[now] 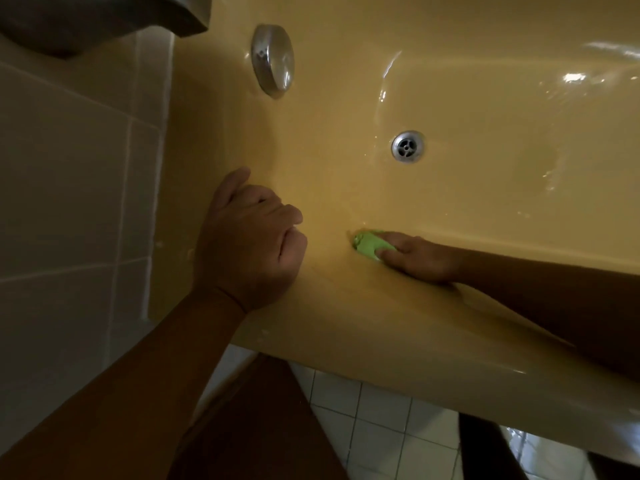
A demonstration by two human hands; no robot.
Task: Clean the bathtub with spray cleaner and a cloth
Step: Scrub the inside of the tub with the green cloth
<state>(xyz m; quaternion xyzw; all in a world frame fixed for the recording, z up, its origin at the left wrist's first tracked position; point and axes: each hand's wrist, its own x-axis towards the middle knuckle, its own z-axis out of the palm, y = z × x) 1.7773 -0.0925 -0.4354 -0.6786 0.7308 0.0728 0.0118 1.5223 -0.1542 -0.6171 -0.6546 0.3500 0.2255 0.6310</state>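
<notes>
A yellow bathtub [346, 323] fills most of the view, its floor wet and shiny. My right hand [419, 258] reaches over the near rim and presses a green cloth [369, 244] against the inside of the near wall, low down by the tub's corner. My left hand [249, 240] rests on the tub's rim at the corner, fingers loosely curled, holding nothing. No spray cleaner is in view.
A round metal drain [408, 146] sits in the tub floor. A chrome overflow cap [273, 60] is on the end wall. Beige wall tiles [69, 185] are at the left, white floor tiles [374, 417] below the rim. A dark fixture [86, 19] overhangs the top left.
</notes>
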